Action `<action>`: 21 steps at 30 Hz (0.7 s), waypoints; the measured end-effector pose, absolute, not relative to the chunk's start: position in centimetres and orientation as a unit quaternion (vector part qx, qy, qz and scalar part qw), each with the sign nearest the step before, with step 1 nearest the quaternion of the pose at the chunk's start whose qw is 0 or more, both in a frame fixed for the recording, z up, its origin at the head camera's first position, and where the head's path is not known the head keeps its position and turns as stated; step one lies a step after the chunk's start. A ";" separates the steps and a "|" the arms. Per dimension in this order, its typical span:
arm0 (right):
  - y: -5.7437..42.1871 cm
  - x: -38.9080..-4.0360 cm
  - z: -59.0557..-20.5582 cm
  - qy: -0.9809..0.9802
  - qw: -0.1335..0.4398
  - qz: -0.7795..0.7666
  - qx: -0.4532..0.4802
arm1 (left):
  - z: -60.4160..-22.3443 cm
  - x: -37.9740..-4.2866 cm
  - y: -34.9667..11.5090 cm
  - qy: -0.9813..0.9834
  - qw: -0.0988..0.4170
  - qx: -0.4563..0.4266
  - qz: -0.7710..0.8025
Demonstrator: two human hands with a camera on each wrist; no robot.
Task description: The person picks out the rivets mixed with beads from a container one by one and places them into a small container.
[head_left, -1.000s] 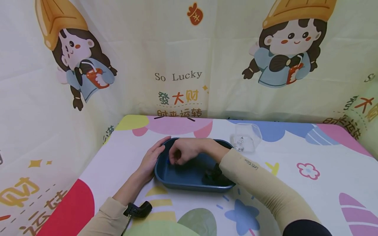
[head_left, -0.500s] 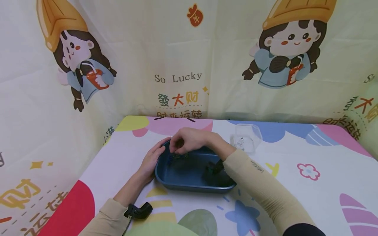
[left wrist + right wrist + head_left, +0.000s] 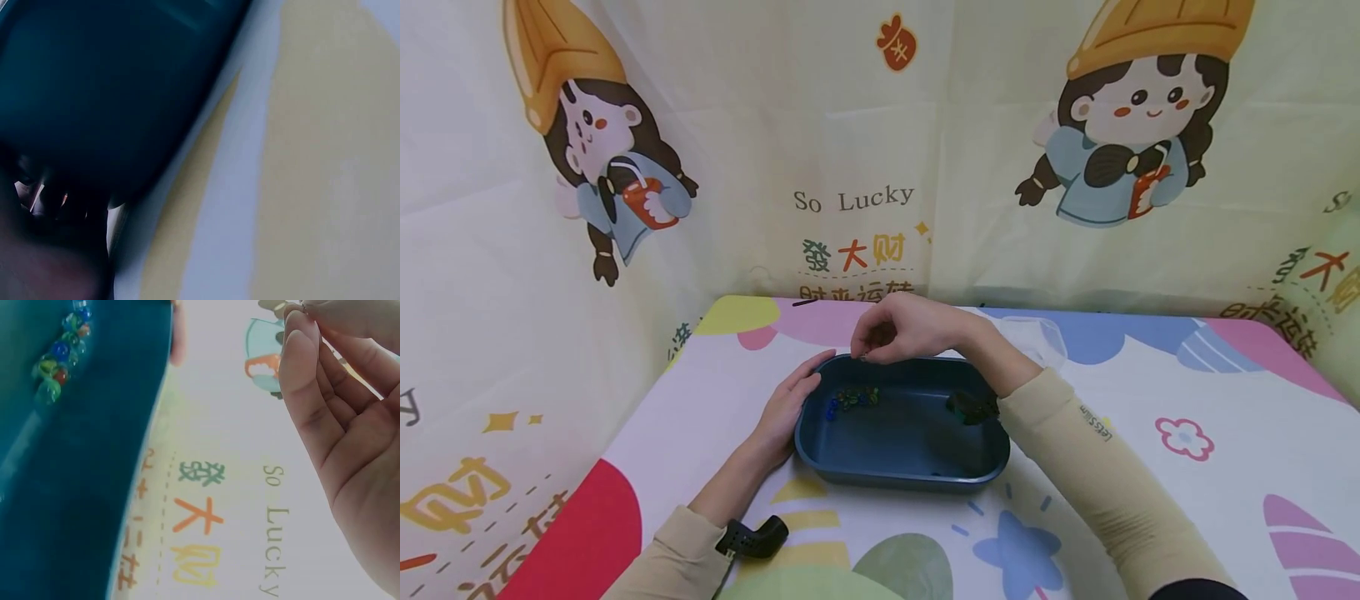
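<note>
Several small glass marbles point(image 3: 854, 398) in blue, green, yellow and red lie at the far left inside a dark blue oblong tray point(image 3: 895, 479); in the right wrist view the marbles point(image 3: 60, 350) show up close. My left hand point(image 3: 782, 412) rests against the tray's left end, fingers laid along the outer rim and thumb at the edge. Above the far rim, my right hand point(image 3: 913, 327) pinches a tiny shiny thing between thumb and fingertips, too small to tell its kind. In the right wrist view that hand point(image 3: 350, 419) has its other fingers loosely curled.
Behind my right forearm a clear plastic box point(image 3: 1043, 335) is partly hidden, its contents out of sight. Black wrist cameras point(image 3: 752, 536) are strapped to both wrists. The tablecloth point(image 3: 1120, 483) has a colourful print, and a printed curtain point(image 3: 970, 167) hangs at the back.
My right hand has risen out of the tray and moved back and to the right, uncovering the marbles. The right forearm now covers much of the clear box. The left hand stays put.
</note>
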State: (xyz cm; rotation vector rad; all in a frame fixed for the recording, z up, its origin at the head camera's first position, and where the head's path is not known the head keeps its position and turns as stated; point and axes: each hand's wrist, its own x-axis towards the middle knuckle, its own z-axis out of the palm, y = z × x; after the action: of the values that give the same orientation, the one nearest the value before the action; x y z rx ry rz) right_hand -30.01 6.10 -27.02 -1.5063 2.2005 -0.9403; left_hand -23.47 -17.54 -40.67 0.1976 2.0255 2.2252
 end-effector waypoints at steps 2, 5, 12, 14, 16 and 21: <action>6.6 -29.8 -26.9 0.771 0.155 -0.323 -0.526 | -40.7 -23.5 -17.6 0.673 0.062 0.062 0.734; 7.4 -29.5 -26.8 0.772 0.152 -0.323 -0.526 | -40.7 -23.4 -17.5 0.675 0.061 0.057 0.734; 9.9 -29.0 -27.0 0.775 0.136 -0.340 -0.514 | -40.8 -23.4 -17.4 0.675 0.060 0.060 0.733; 10.8 -28.9 -27.0 0.775 0.131 -0.346 -0.513 | -40.9 -23.4 -17.4 0.675 0.058 0.059 0.733; 11.6 -28.8 -27.0 0.776 0.128 -0.352 -0.508 | -40.8 -23.4 -17.3 0.677 0.056 0.054 0.732; 13.8 -28.6 -27.3 0.789 0.119 -0.357 -0.486 | -40.6 -23.4 -17.4 0.683 0.054 0.048 0.727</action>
State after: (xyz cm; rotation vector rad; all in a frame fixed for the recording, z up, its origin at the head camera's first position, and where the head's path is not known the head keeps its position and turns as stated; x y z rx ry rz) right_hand -28.64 13.76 -27.28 -1.4204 2.3068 -1.0430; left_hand -23.38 -17.36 -40.59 0.1448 2.0743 2.2098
